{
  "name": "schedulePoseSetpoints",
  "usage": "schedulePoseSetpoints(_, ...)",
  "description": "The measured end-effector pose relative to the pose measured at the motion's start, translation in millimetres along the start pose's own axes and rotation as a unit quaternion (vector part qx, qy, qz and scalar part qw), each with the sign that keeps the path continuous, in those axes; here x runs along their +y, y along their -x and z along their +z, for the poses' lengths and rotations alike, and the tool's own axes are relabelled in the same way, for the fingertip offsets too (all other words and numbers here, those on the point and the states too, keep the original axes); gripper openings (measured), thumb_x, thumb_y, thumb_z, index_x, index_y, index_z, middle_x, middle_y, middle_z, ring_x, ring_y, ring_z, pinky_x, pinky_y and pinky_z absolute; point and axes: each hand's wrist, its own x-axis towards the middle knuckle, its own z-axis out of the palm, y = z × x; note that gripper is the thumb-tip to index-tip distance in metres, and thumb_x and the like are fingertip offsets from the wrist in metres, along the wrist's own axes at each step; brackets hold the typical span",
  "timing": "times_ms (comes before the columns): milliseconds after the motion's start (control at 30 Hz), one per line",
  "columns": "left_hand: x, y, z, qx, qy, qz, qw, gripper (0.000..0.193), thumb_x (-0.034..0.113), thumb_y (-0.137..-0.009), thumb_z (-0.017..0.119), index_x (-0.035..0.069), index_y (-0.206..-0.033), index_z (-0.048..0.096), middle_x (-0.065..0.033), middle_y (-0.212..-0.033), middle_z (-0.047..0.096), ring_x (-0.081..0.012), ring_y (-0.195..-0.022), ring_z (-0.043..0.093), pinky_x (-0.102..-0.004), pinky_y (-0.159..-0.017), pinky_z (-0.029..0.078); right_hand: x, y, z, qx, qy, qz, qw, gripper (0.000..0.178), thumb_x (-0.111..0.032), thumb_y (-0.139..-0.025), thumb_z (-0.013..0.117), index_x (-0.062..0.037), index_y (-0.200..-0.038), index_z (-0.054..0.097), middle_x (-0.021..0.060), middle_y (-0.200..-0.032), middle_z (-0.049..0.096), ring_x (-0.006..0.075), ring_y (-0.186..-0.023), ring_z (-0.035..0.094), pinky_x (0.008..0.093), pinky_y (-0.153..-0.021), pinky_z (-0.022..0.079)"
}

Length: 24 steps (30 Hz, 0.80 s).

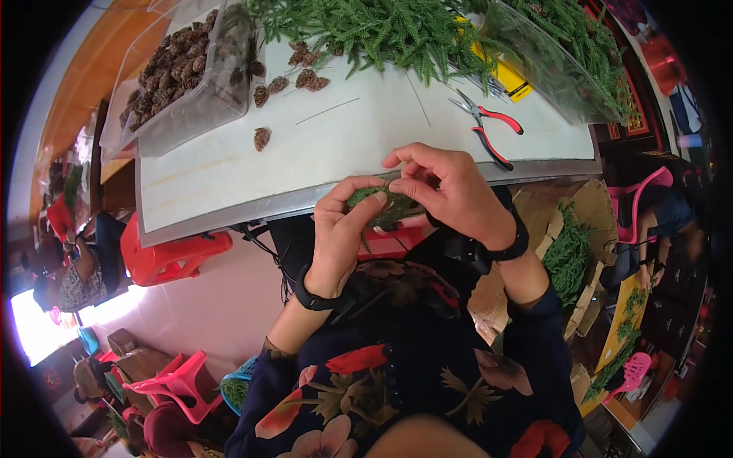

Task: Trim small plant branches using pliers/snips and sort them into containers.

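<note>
At the table's near edge, my left hand [336, 225] is closed round a green artificial pine sprig [393, 208], thumb and fingers pinching it. My right hand [454, 187] is just to the right, its thumb and fingertips drawn together against the sprig's side; what they pinch, if anything, is too small to make out. Pliers [479, 120] with red and black handles lie on the white tabletop [336, 141] beyond my right hand. Two thin wires [327, 111] and several loose pine cones [262, 139] rest farther back.
A clear plastic bin [179, 126] of pine cones stands far left. Green sprigs [397, 34] are heaped at the back, beside a yellow package [504, 72] and another clear bin [561, 84]. Right of me is a cardboard box [599, 221] of greenery; left, a red stool [172, 256]. Other people sit nearby.
</note>
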Motion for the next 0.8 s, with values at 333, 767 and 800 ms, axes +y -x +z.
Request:
schedulePoseSetpoints(333, 1.0, 0.9, -6.2, -0.011, 0.047, -0.055, 0.997, 0.016, 0.0, -0.091, 0.059, -0.001, -0.106, 0.066, -0.0038, -0.094, 0.068, -0.0078, -0.084, 0.062, -0.0223, -0.076, 0.05, 11.4, -3.3, 7.9, 0.021, 0.068, -0.14, 0.988, 0.01, 0.002, -0.086, 0.068, -0.0031, -0.095, 0.068, 0.0059, -0.079, 0.065, 0.0129, -0.071, 0.065, 0.025, -0.061, 0.05)
schedulePoseSetpoints(767, 1.9, -3.9, -11.9, -0.05, 0.129, -0.136, 0.981, 0.011, 0.004, -0.091, 0.058, -0.001, -0.097, 0.065, -0.0052, -0.09, 0.068, -0.0106, -0.079, 0.064, -0.0239, -0.075, 0.052, 15.4, 0.5, 3.1, 0.082, 0.209, -0.311, 0.923, 0.021, 0.002, -0.073, 0.074, -0.0071, -0.091, 0.07, 0.0046, -0.084, 0.062, 0.0198, -0.067, 0.061, 0.0302, -0.055, 0.047)
schedulePoseSetpoints(800, 3.4, -3.2, -12.5, -0.062, 0.126, -0.141, 0.98, 0.011, 0.004, -0.091, 0.058, -0.001, -0.098, 0.065, -0.0056, -0.09, 0.068, -0.011, -0.079, 0.064, -0.0243, -0.075, 0.052, 14.8, -0.7, -1.9, 0.057, 0.223, -0.331, 0.915, 0.023, 0.002, -0.071, 0.075, -0.0077, -0.091, 0.07, 0.004, -0.085, 0.061, 0.0195, -0.068, 0.06, 0.0296, -0.055, 0.047)
